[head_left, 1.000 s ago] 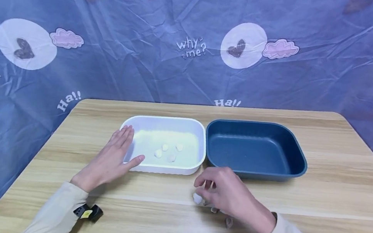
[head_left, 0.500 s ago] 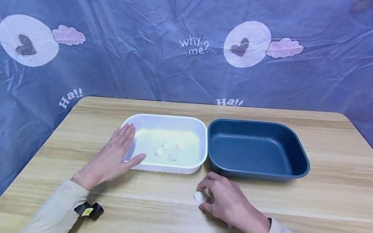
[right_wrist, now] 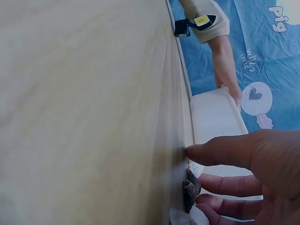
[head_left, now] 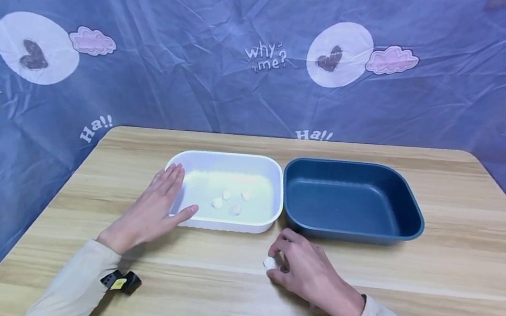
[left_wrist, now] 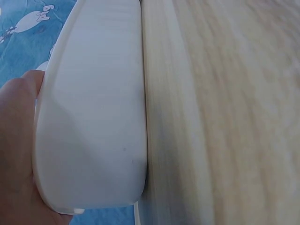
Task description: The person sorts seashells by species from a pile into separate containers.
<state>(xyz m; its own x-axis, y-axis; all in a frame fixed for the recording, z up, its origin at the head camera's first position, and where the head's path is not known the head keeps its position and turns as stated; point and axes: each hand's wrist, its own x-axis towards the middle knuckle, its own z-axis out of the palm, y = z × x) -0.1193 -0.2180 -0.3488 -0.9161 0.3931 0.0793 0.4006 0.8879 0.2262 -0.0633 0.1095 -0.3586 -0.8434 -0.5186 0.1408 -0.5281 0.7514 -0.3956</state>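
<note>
My left hand (head_left: 148,214) rests on the left end of the white tray (head_left: 228,225), fingers straight along the rim and thumb over the front edge. Several small whitish, shell-like pieces (head_left: 235,209) lie on the tray floor. In front of the trays, my right hand (head_left: 306,267) is low at the tabletop, thumb and curled fingers pinching a small white shell (head_left: 269,264). Under that hand, the right wrist view shows a dark, shell-like piece (right_wrist: 190,190) and a paler one (right_wrist: 180,217); the palm mostly hides them in the head view.
A dark blue tray (head_left: 350,236) stands right beside the white one, with nothing seen in it. Both sit on a light wooden table (head_left: 198,299). Behind the table hangs a blue printed cloth (head_left: 188,71).
My right hand has turned and spread thumb and fingers around the white shell, covering the darker pieces seen earlier. My left hand stays on the tray. The head view has tilted slightly.
</note>
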